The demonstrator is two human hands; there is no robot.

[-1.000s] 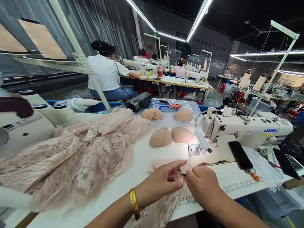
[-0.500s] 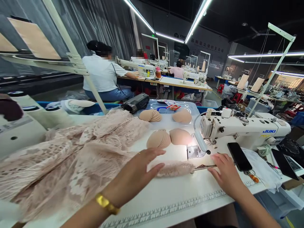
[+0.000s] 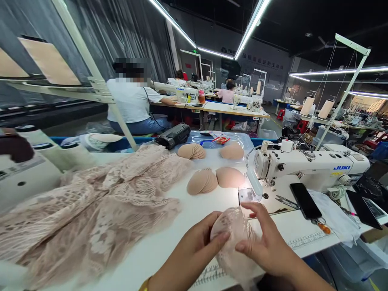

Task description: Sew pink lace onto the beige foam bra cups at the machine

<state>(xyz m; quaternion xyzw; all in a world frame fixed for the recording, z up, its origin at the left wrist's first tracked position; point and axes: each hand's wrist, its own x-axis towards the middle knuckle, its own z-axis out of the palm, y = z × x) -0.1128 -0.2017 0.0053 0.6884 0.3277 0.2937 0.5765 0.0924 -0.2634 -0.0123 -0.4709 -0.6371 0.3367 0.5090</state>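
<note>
A big heap of pale pink lace (image 3: 100, 210) lies on the left of the white table (image 3: 163, 242). Next comes the left hand (image 3: 197, 244). It is closed partway, with its thumb on top of a small lace piece (image 3: 232, 236) and its fingers behind, so it has a good hold. A fan of beige cup pads (image 3: 201, 181) lies past that hand. The small lace piece is up between both hands, over the table's front edge. The right hand (image 3: 268, 244) has its thumb and pointing finger spread wide at the lace. Its other fingers are hidden, so I cannot tell if it grips. Farther right are a thin two-pointed metal tool (image 3: 286, 202), a black phone (image 3: 305, 201) and, behind them, a white JUKI sewing machine (image 3: 312, 165).
</note>
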